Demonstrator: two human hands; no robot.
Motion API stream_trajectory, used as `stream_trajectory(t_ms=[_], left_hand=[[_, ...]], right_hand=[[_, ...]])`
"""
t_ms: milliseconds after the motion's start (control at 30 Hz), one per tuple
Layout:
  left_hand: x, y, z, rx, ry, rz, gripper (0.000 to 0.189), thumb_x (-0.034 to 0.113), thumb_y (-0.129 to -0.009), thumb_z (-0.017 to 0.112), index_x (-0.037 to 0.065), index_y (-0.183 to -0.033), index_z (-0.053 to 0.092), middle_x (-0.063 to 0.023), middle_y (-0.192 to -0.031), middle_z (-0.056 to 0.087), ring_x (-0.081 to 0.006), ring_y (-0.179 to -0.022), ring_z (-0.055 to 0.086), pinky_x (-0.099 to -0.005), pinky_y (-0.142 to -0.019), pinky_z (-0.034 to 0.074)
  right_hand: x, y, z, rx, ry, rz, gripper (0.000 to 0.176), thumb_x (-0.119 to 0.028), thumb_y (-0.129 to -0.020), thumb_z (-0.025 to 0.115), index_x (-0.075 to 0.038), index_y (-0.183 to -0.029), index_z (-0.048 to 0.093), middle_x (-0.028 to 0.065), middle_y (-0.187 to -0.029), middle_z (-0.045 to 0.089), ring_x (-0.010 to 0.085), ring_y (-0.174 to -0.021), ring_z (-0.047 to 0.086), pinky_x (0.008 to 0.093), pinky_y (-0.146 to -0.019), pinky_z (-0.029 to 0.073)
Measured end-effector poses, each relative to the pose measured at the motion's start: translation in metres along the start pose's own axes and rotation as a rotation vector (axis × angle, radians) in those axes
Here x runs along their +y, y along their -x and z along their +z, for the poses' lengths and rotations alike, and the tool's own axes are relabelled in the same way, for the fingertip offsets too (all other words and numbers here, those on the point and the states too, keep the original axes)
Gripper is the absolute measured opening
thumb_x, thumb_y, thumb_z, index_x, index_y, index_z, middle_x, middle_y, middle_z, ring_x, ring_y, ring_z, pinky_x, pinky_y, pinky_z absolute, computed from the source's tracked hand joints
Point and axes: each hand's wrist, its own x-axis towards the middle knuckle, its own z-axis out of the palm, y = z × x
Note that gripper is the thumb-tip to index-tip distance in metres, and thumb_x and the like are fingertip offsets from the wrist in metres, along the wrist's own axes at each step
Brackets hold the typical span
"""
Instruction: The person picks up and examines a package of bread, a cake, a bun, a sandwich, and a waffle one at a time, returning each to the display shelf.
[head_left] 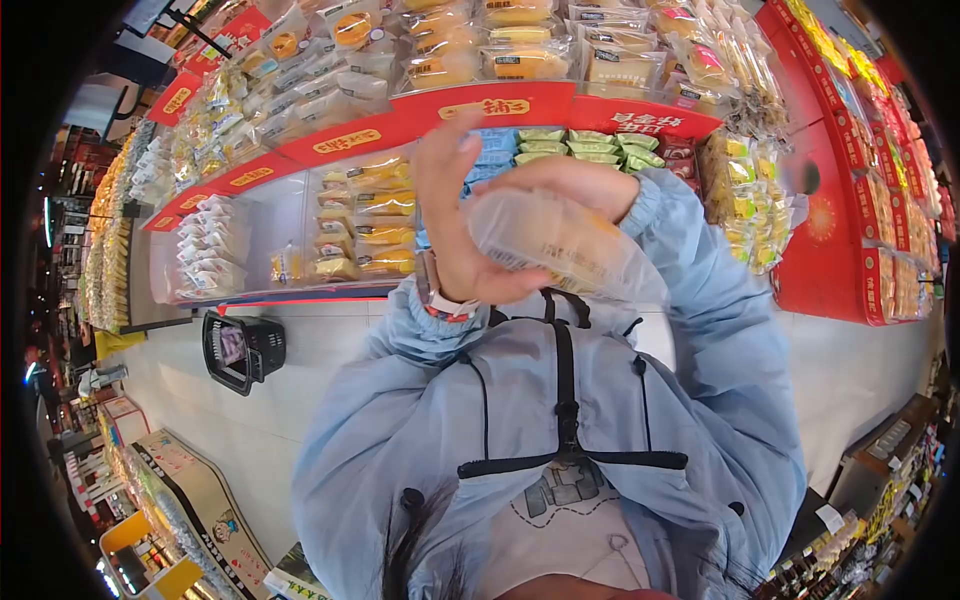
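A bread roll in a clear plastic wrapper (pixel 570 240) is held up in front of the chest. My right hand (pixel 580 185) reaches in from the right and grips it from behind, its fingertips mostly hidden by the package. On the package's left side is my left hand (pixel 450 215), with a watch (pixel 450 305) on the wrist. Its fingers spread upward, slightly blurred, and one digit lies along the package's lower left edge. Both arms wear light blue sleeves.
Shelves of wrapped breads (pixel 430 70) with a red front strip (pixel 345 142) run across the top. Lower compartments hold yellow packs (pixel 385 205) and green packs (pixel 592 147). A black basket (pixel 243 352) stands on the floor at left; a red display (pixel 825 230) is at right.
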Motion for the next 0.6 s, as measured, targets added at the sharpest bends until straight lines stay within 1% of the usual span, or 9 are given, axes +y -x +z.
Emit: stream_trajectory(t_ms=[33,100,133,200,233,333,433,533,600], left_hand=[[-0.001,0.008,0.002,0.035,0.050,-0.060,0.077,0.054,-0.067,0.064,0.000,-0.117,0.042,-0.0207,-0.106,0.053,-0.0315,-0.096,0.051,-0.0453,-0.091,0.028],[0.006,0.019,-0.006,-0.055,0.109,-0.134,0.064,0.051,-0.071,0.062,0.001,-0.107,0.046,-0.0163,-0.093,0.060,-0.0265,-0.084,0.056,-0.0429,-0.087,0.030],[0.010,0.020,-0.003,0.005,0.101,-0.145,0.059,0.050,-0.072,0.061,0.001,-0.103,0.047,-0.0141,-0.087,0.060,-0.0244,-0.079,0.056,-0.0419,-0.086,0.030],[0.018,0.018,0.006,0.130,0.085,-0.169,0.051,0.047,-0.073,0.060,0.003,-0.094,0.048,-0.0098,-0.076,0.061,-0.0203,-0.069,0.057,-0.0397,-0.082,0.031],[0.019,0.019,0.005,0.119,0.079,-0.180,0.050,0.047,-0.074,0.060,0.003,-0.094,0.048,-0.0100,-0.077,0.061,-0.0202,-0.069,0.056,-0.0396,-0.082,0.031],[0.018,0.018,-0.002,0.091,0.046,-0.179,0.048,0.046,-0.074,0.059,0.003,-0.094,0.049,-0.0103,-0.077,0.061,-0.0199,-0.068,0.056,-0.0392,-0.081,0.031],[0.022,0.016,-0.005,0.087,0.019,-0.158,0.047,0.046,-0.075,0.058,0.003,-0.094,0.049,-0.0098,-0.076,0.062,-0.0196,-0.066,0.056,-0.0389,-0.081,0.031],[0.021,0.017,-0.004,0.106,0.006,-0.151,0.047,0.046,-0.075,0.057,0.004,-0.094,0.049,-0.0093,-0.074,0.062,-0.0197,-0.065,0.056,-0.0384,-0.080,0.031],[0.021,0.016,-0.003,0.101,-0.009,-0.143,0.046,0.045,-0.075,0.057,0.004,-0.094,0.050,-0.0089,-0.073,0.062,-0.0196,-0.064,0.056,-0.0380,-0.080,0.031]], right_hand=[[0.008,-0.003,-0.008,-0.090,0.274,-0.087,0.027,-0.021,-0.087,0.052,0.001,-0.104,0.058,0.0062,-0.096,0.063,0.0096,-0.085,0.060,0.0228,-0.071,0.048],[0.015,-0.008,-0.022,-0.195,-0.008,0.165,0.027,-0.020,-0.087,0.053,0.000,-0.105,0.058,0.0060,-0.097,0.063,0.0102,-0.086,0.058,0.0239,-0.073,0.047],[0.016,-0.009,-0.025,-0.247,-0.152,0.293,0.027,-0.019,-0.086,0.054,0.000,-0.106,0.058,0.0058,-0.097,0.062,0.0104,-0.087,0.058,0.0244,-0.075,0.046],[0.014,-0.009,-0.022,-0.270,-0.006,0.230,0.027,-0.018,-0.086,0.054,-0.001,-0.106,0.057,0.0052,-0.097,0.062,0.0097,-0.087,0.056,0.0252,-0.075,0.046],[0.012,-0.010,-0.020,-0.284,0.069,0.197,0.027,-0.018,-0.086,0.054,-0.001,-0.107,0.057,0.0049,-0.096,0.062,0.0094,-0.087,0.056,0.0257,-0.075,0.046],[0.019,-0.014,-0.017,-0.320,0.269,-0.047,0.027,-0.018,-0.086,0.053,-0.001,-0.107,0.057,0.0044,-0.096,0.062,0.0079,-0.085,0.054,0.0250,-0.073,0.046],[0.020,-0.018,-0.018,-0.352,0.339,-0.111,0.027,-0.018,-0.087,0.052,-0.002,-0.108,0.057,0.0040,-0.096,0.061,0.0074,-0.086,0.054,0.0240,-0.073,0.045],[0.011,-0.017,-0.011,-0.269,-0.046,0.253,0.027,-0.018,-0.089,0.050,-0.002,-0.110,0.057,0.0033,-0.097,0.061,0.0075,-0.086,0.055,0.0233,-0.074,0.045],[0.006,-0.015,-0.011,-0.301,0.125,0.123,0.025,-0.018,-0.090,0.048,-0.003,-0.108,0.057,0.0024,-0.096,0.062,0.0061,-0.083,0.055,0.0221,-0.071,0.046]])
